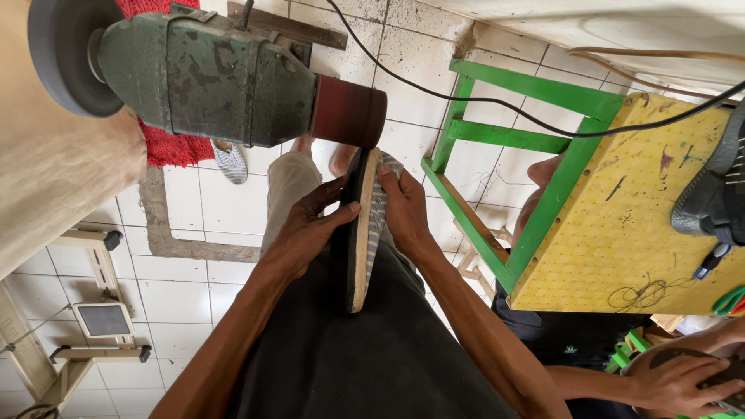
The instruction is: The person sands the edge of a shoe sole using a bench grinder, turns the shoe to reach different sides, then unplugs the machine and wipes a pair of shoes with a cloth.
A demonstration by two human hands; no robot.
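Both-handed grip: left hand (pixel 310 229) and right hand (pixel 403 213) clamp a shoe (pixel 363 233) between them, sole edge up, fingers closed along its sides. Just beyond the fingertips, its toe meets the sanding drum (pixel 349 112) of a green grinder (pixel 209 77). Right of the right hand, near, a green-framed yellow table (pixel 621 233).

Shoe (pixel 363 233) between left hand (pixel 306 229) and right hand (pixel 405 213), toe touching drum (pixel 348 112) of grinder (pixel 206 74); table (pixel 621 225) right.

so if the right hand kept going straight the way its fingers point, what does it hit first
Probably the dark red sanding drum on the green motor: the right hand points up along the shoe toward it, though depth is unclear.
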